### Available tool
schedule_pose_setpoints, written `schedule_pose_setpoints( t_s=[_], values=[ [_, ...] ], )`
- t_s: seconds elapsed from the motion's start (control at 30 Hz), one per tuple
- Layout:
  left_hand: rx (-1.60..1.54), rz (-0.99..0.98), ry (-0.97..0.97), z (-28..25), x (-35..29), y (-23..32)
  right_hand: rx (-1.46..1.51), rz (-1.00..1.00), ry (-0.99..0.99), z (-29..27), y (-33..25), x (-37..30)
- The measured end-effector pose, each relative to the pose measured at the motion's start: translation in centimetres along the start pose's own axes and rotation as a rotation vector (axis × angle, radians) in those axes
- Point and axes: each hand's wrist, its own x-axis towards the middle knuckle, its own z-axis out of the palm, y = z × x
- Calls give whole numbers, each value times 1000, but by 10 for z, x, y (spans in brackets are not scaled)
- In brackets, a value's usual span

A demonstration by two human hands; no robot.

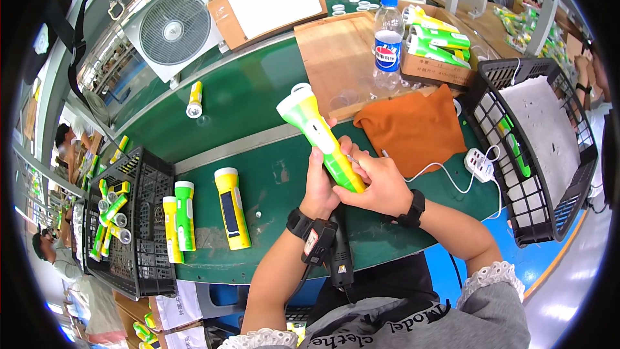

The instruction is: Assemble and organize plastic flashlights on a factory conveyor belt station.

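Note:
Both my hands hold a green and yellow flashlight [321, 136], tilted with its wide white-rimmed head up and to the left. My left hand [318, 184] wraps round the body from the left side. From the right, my right hand [381, 184] grips the yellow tail end, thumb and fingers closed on it. Whether a small item is also pinched between the right fingers I cannot tell. Under my wrists lies a black electric hand tool [340, 255]. A yellow flashlight with a dark panel [231, 210] lies to the left, beside a green and yellow one [185, 216].
Black crates stand left [129, 220] and right [549, 148]; the left one holds several flashlights. An orange cloth [413, 126] lies near a white power strip [479, 165] with a cable. Behind are a bottle [387, 45] and a cardboard box [436, 71] of flashlights. Another flashlight [195, 99] lies farther off.

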Motion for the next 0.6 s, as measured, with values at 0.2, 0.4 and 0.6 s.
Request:
schedule_pose_setpoints(
  t_s=[0.2,0.4,0.6],
  values=[
    [33,12,6,2,0,-1,24,-12,64,2,-1,0],
    [-115,5,8,-5,-2,0,45,-70,-132,-6,-3,1],
    [-69,-24,69,1,-1,2,7,-117,-120,-4,-2,-1]
  ],
)
